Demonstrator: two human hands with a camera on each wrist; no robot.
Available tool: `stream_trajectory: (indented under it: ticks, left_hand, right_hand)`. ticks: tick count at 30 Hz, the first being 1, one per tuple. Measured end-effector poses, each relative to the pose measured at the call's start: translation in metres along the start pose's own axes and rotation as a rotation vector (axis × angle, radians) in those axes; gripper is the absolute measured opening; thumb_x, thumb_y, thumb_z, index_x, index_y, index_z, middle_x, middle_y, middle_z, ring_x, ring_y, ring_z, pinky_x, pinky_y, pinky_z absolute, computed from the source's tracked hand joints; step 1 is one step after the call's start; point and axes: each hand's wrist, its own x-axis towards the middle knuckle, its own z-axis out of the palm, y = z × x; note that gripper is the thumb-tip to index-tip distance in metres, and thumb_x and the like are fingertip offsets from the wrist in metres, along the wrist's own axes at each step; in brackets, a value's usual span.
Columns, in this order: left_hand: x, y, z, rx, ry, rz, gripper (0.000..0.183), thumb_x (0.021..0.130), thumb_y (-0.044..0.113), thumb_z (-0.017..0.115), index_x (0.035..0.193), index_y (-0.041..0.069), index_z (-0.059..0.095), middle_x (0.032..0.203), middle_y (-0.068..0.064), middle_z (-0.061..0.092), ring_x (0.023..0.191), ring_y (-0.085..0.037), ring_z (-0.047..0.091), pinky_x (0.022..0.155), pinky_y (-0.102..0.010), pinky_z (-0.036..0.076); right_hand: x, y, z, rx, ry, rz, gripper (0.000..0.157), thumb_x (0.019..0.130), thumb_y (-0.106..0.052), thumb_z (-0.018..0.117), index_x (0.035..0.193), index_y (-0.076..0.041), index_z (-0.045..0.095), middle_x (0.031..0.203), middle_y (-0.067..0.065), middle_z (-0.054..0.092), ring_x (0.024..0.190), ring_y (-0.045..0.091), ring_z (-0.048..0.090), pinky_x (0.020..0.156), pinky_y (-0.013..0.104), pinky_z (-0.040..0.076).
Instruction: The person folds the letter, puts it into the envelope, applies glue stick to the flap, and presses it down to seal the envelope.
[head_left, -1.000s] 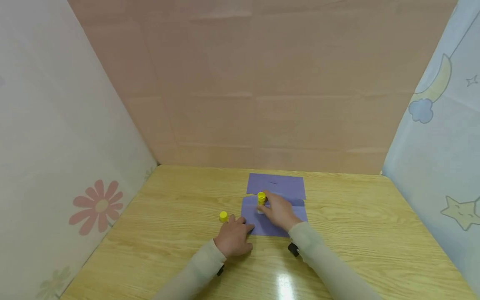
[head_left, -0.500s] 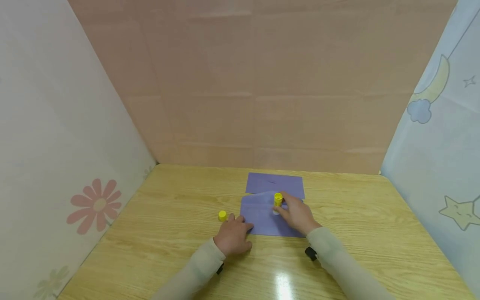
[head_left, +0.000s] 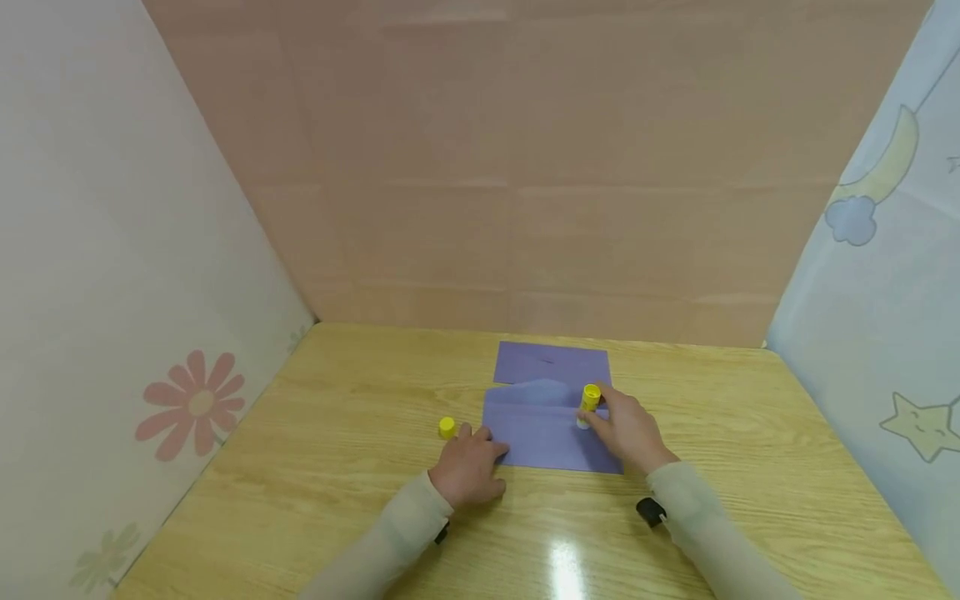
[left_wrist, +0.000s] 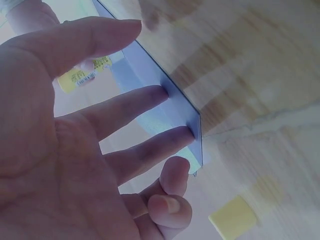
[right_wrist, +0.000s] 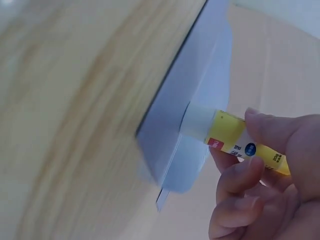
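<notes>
My right hand (head_left: 632,429) grips a yellow glue stick (head_left: 589,404) between thumb and fingers. In the right wrist view, the pale end of the glue stick (right_wrist: 240,136) meets the folded purple paper, which looks like an envelope (head_left: 536,437). A raised flap stands along its far side. On the near left corner of the paper rest fingers of my left hand (head_left: 468,468). The left wrist view shows two fingertips touching the paper's surface, with the other fingers bent loosely. Beside that hand, the yellow cap (head_left: 447,427) lies on the table.
Behind the envelope-like paper lies another flat purple sheet (head_left: 551,360) with a small dark mark, partly overlapped by the nearer one. The wooden table (head_left: 360,400) is bounded by a brown-pink back covering (head_left: 480,208) and printed side coverings.
My right hand has slid the glue stick rightward across the paper, from its left part to near its right edge. More of the flap shows. My left hand has stayed in place.
</notes>
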Motion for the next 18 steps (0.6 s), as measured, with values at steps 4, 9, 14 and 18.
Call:
stream_trajectory:
  ticks: [4, 9, 14, 18]
  left_hand:
    - [0.0, 0.001, -0.002, 0.001, 0.006, -0.001, 0.048, 0.078, 0.027, 0.075, 0.125, 0.018, 0.072, 0.11, -0.005, 0.063, 0.084, -0.019, 0.043, 0.061, -0.028, 0.038]
    - [0.0, 0.002, -0.003, -0.01, 0.001, -0.004, 0.047, 0.079, 0.026, 0.074, 0.126, 0.017, 0.072, 0.11, -0.005, 0.063, 0.084, -0.019, 0.043, 0.062, -0.028, 0.037]
    - [0.0, 0.002, -0.003, -0.017, 0.008, -0.005, 0.047, 0.079, 0.025, 0.073, 0.126, 0.017, 0.071, 0.11, -0.005, 0.063, 0.084, -0.019, 0.042, 0.062, -0.027, 0.036]
    - [-0.001, 0.001, -0.001, -0.018, 0.014, -0.008, 0.047, 0.08, 0.025, 0.073, 0.126, 0.017, 0.072, 0.109, -0.005, 0.063, 0.083, -0.018, 0.042, 0.061, -0.027, 0.036]
  right_hand:
    - [-0.004, 0.008, -0.008, 0.006, -0.002, 0.03, 0.031, 0.094, -0.026, 0.071, 0.115, -0.006, 0.059, 0.095, 0.01, 0.069, 0.059, 0.017, 0.049, 0.049, 0.033, 0.038]
    - [-0.008, 0.016, -0.015, -0.006, 0.003, 0.073, 0.033, 0.094, -0.028, 0.069, 0.117, -0.005, 0.058, 0.095, 0.011, 0.069, 0.059, 0.014, 0.046, 0.05, 0.031, 0.037]
    - [-0.009, 0.017, -0.017, -0.02, -0.002, 0.099, 0.031, 0.095, -0.029, 0.068, 0.114, -0.006, 0.058, 0.093, 0.009, 0.069, 0.06, 0.015, 0.049, 0.049, 0.032, 0.039]
    - [-0.011, 0.017, -0.018, -0.041, -0.005, 0.127, 0.032, 0.094, -0.029, 0.068, 0.114, -0.006, 0.058, 0.094, 0.009, 0.069, 0.062, 0.017, 0.052, 0.049, 0.032, 0.041]
